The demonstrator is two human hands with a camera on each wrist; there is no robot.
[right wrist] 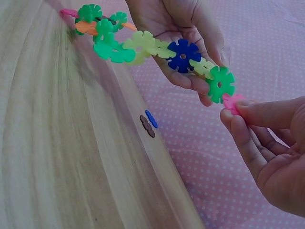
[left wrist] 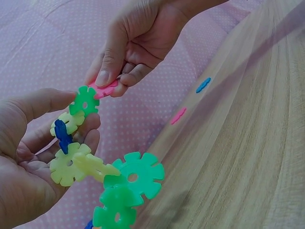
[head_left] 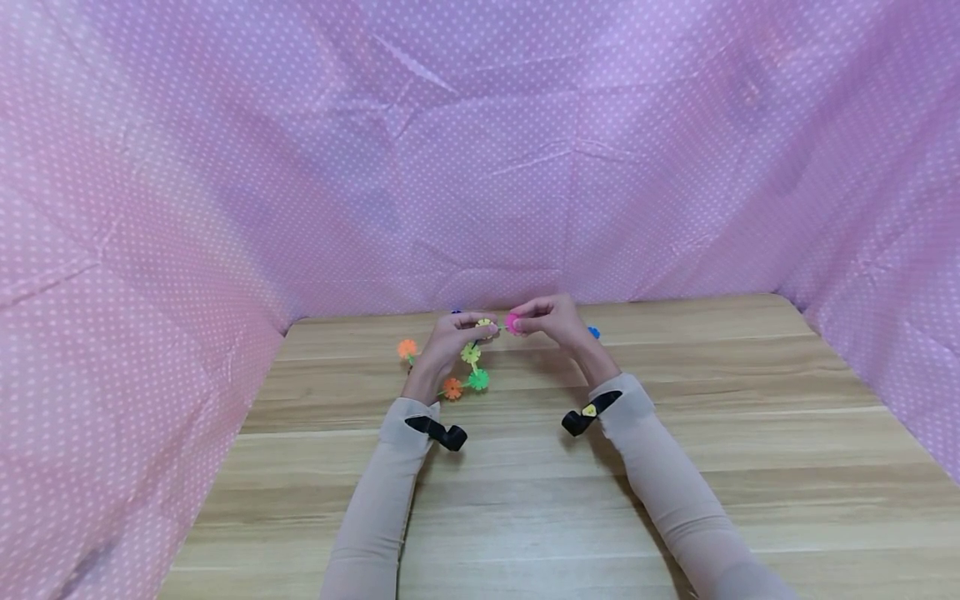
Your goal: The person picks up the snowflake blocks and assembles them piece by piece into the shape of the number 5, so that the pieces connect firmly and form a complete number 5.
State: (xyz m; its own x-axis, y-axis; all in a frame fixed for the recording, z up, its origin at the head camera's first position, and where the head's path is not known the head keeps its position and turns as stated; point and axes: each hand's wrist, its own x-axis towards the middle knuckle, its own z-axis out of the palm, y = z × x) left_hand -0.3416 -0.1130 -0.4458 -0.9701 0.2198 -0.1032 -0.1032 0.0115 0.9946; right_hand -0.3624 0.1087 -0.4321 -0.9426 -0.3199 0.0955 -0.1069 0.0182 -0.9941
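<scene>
A chain of notched plastic snowflake discs hangs from my left hand (head_left: 444, 343), whose thumb and fingers pinch the green disc (left wrist: 91, 97) at its end. A pink disc (right wrist: 231, 106) sits between the thumb and fingers of my right hand (head_left: 557, 323). Its edge meets the edge of that green disc; how deep the slots sit together I cannot tell. Behind the green disc come a pale yellow disc, a dark blue disc (right wrist: 175, 58), more yellow discs (left wrist: 61, 168) and a large green disc (left wrist: 151, 179). Green and orange discs (head_left: 452, 388) follow farther along the chain, past the left wrist.
Loose discs lie on the wooden table (head_left: 510, 517) near its far edge: a blue disc (left wrist: 203, 85) and a pink disc (left wrist: 178, 116) on the right, a brown disc (right wrist: 147, 127) and a blue disc (right wrist: 151, 119) on the left. Pink dotted cloth (head_left: 480, 183) surrounds the table.
</scene>
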